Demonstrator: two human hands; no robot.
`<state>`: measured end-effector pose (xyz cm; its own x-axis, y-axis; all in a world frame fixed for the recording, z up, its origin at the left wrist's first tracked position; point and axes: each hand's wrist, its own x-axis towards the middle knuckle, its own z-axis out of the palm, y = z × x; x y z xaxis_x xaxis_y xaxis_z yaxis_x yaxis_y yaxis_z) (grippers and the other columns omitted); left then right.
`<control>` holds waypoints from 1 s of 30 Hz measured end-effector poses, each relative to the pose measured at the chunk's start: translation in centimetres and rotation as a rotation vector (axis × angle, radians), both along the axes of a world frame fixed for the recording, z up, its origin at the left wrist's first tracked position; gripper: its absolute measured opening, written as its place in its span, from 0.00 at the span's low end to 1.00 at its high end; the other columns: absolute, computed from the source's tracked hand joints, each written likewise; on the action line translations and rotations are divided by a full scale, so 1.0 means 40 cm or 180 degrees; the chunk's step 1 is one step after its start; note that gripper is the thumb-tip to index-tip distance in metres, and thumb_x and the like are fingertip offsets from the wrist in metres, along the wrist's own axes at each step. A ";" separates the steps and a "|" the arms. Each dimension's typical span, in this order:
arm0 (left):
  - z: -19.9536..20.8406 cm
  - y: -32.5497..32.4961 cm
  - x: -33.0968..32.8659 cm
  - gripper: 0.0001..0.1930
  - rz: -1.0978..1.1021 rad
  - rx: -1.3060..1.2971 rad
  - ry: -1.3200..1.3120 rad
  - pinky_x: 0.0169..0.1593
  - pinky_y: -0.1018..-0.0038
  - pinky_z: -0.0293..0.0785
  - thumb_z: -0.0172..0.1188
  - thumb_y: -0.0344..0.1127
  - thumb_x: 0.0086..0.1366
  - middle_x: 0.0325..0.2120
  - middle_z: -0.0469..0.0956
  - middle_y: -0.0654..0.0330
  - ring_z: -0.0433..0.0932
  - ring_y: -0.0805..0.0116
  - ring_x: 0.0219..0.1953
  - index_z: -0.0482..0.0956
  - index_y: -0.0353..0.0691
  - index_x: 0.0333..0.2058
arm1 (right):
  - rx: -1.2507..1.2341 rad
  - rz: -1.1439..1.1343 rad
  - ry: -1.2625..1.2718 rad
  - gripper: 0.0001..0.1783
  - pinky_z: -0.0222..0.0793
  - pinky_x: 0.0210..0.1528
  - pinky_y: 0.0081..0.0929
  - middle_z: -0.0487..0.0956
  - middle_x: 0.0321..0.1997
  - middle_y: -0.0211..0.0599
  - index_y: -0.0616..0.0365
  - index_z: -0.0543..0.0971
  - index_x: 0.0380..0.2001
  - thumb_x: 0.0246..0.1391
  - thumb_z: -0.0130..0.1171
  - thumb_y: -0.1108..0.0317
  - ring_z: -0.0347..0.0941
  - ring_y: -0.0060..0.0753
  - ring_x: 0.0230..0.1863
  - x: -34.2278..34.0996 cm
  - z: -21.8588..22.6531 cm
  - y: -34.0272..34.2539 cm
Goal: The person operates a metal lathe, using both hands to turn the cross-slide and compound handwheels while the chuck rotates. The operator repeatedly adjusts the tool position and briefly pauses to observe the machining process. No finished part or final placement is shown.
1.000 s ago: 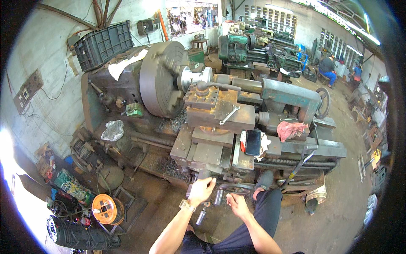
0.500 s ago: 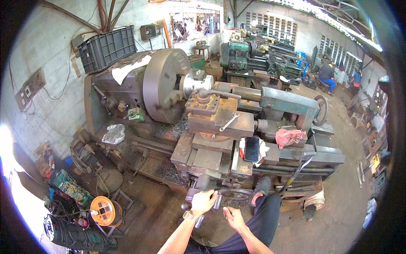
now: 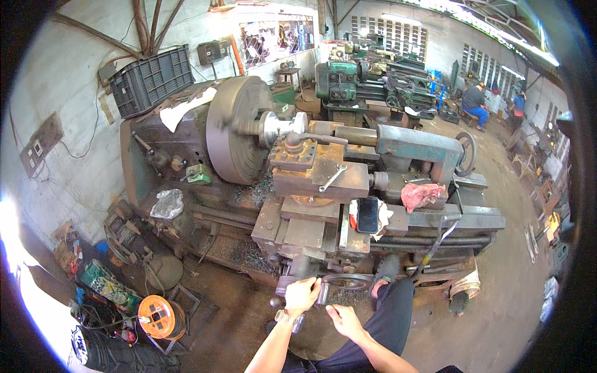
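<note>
Along the front of the lathe (image 3: 311,231), the left hand (image 3: 303,295) has its fingers curled closed over a ball-ended crank (image 3: 277,302), the exact hold hidden beneath the palm. Just beside it is the grey handle (image 3: 323,292) of a handwheel (image 3: 345,276); the right hand (image 3: 347,321) is near, its fingers half curled, and I cannot tell whether they hold anything. The silver workpiece (image 3: 283,126) sits between the chuck (image 3: 233,133) and the tailstock (image 3: 413,143), just beyond the tool post (image 3: 294,152). Mounting looks done, and the chuck's blurred face suggests it is turning. Shavings (image 3: 260,186) lie below, so some cutting may be done too; how much is left cannot be told, and the workpiece is not yet released. 2 loose things rest nearer: 1 wrench (image 3: 333,178) and 1 phone (image 3: 367,214)
</note>
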<state>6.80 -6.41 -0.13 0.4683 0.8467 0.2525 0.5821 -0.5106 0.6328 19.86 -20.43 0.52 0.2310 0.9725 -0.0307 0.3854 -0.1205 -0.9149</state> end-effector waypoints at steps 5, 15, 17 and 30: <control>-0.005 -0.007 -0.003 0.18 0.0087 -0.0067 0.0021 0.29 0.55 0.74 0.56 0.45 0.71 0.22 0.79 0.50 0.80 0.45 0.26 0.75 0.41 0.25 | 0.0050 -0.0083 0.0085 0.22 0.63 0.24 0.32 0.72 0.16 0.38 0.63 0.74 0.23 0.71 0.51 0.59 0.68 0.24 0.19 -0.003 0.007 -0.035; 0.060 -0.043 -0.008 0.18 -0.0026 -0.1041 -0.0432 0.28 0.59 0.71 0.58 0.44 0.71 0.20 0.77 0.45 0.79 0.44 0.24 0.77 0.37 0.27 | -0.0096 -0.0021 -0.0481 0.21 0.61 0.21 0.34 0.72 0.15 0.45 0.64 0.74 0.24 0.69 0.54 0.60 0.67 0.31 0.15 -0.002 0.054 -0.043; 0.084 -0.087 -0.025 0.17 -0.0139 -0.1395 -0.0817 0.26 0.60 0.70 0.58 0.42 0.71 0.20 0.75 0.44 0.78 0.46 0.22 0.77 0.36 0.28 | 0.0542 -0.0138 -0.0055 0.18 0.60 0.20 0.38 0.68 0.14 0.50 0.63 0.72 0.24 0.67 0.56 0.64 0.69 0.42 0.14 0.002 0.073 -0.054; -0.047 -0.218 -0.061 0.16 -0.0046 -0.1428 -0.0776 0.30 0.64 0.70 0.56 0.40 0.73 0.21 0.75 0.49 0.71 0.59 0.23 0.76 0.32 0.30 | 0.0057 -0.0173 0.0014 0.19 0.63 0.21 0.32 0.76 0.17 0.46 0.64 0.74 0.26 0.69 0.56 0.62 0.71 0.33 0.15 -0.006 0.033 -0.090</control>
<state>4.36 -15.14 -2.03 0.4535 0.8907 -0.0312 0.3851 -0.1643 0.9081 19.60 -24.03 1.83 0.2836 0.9588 -0.0145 0.3746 -0.1247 -0.9188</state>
